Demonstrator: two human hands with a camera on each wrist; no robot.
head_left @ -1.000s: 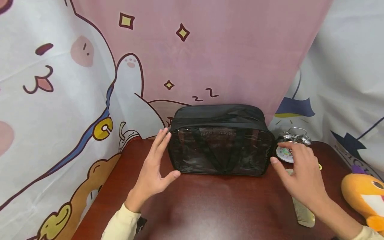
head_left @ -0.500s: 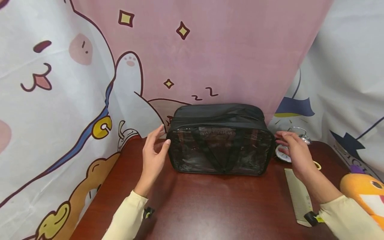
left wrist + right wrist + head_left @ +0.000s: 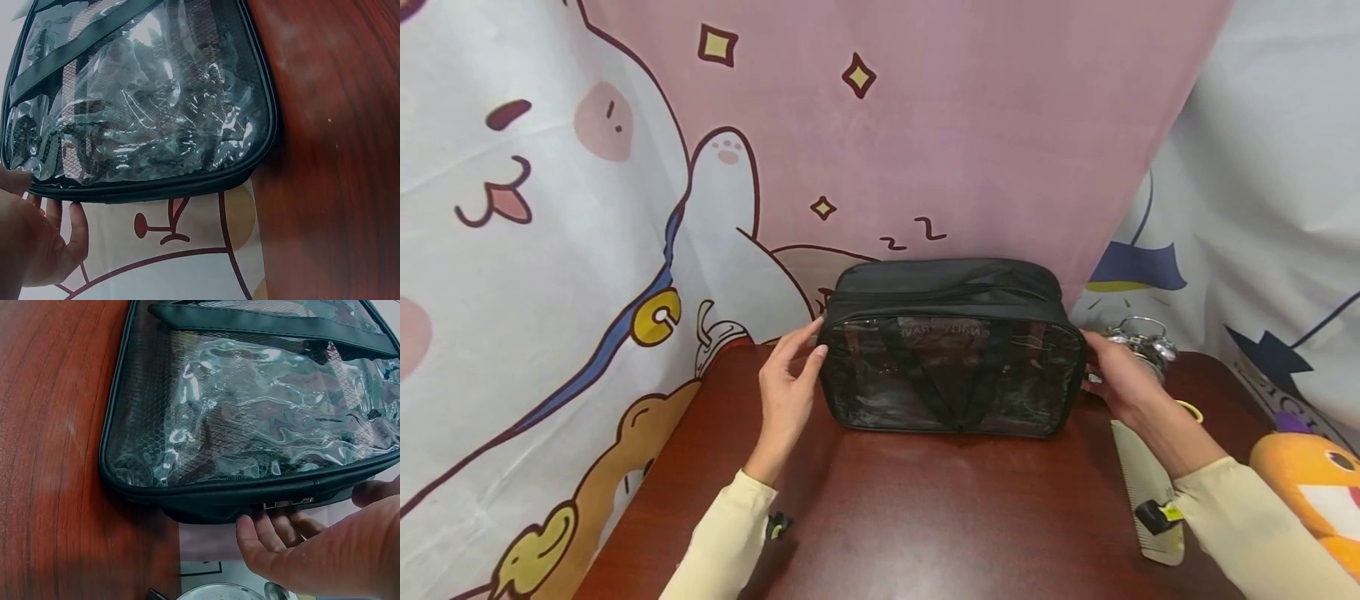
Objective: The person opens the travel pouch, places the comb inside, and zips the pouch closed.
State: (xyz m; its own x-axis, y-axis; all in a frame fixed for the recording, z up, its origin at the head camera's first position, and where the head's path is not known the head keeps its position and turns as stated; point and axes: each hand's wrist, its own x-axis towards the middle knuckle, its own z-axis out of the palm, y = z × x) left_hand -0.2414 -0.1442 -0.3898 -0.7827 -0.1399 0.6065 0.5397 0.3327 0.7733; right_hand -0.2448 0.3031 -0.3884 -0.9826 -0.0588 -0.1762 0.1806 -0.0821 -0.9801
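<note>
A black toiletry bag (image 3: 953, 375) with a see-through front, a zipped top and a V of dark strap stands upright at the back of the table. My left hand (image 3: 786, 396) grips its left side, thumb at the front edge and fingers reaching behind, partly hidden. On the opposite side my right hand (image 3: 1122, 379) holds the bag's right end. In the right wrist view, the fingertips (image 3: 245, 526) meet the side panel below the piped edge, near a small metal fitting (image 3: 287, 504). The thumb lies higher along that edge.
A silver twin-bell alarm clock (image 3: 1156, 350) stands behind my right hand. A pale comb (image 3: 1138, 479) lies under my right forearm, with a yellow ring-shaped piece (image 3: 1191, 410) close by. An orange plush toy (image 3: 1285, 471) sits at the right. A printed cloth (image 3: 970, 142) hangs behind the table (image 3: 910, 517).
Both hands, earlier spread apart in front of the bag, have moved in against its two ends and taken hold. The bag stays in about the same place.
</note>
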